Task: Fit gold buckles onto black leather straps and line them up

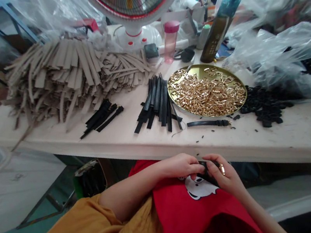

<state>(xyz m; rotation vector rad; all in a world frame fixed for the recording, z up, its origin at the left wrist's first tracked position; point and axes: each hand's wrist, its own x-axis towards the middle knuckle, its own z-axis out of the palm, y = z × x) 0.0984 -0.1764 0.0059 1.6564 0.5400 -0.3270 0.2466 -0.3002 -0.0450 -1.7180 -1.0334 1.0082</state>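
At the table's front edge, over a red apron (188,213), my left hand (181,166) and my right hand (225,174) are close together. Both have their fingers closed on a black strap (208,171), mostly hidden by the fingers. A gold piece shows at my right hand; whether it is a ring or a buckle I cannot tell. Just beyond lies a single black strap (207,123) with a gold end. Behind it a round gold tray (175,103) holds many small gold metal pieces (208,94). A bundle of black straps (157,102) lies left of the tray.
A big pile of grey-beige strips (68,71) covers the table's left. Several black straps (100,115) lie before it. Small black pieces (266,105) spill beside plastic bags (285,60) on the right. A fan (139,36), a pink-lidded bottle (172,43) and a dark spray can (220,29) stand behind.
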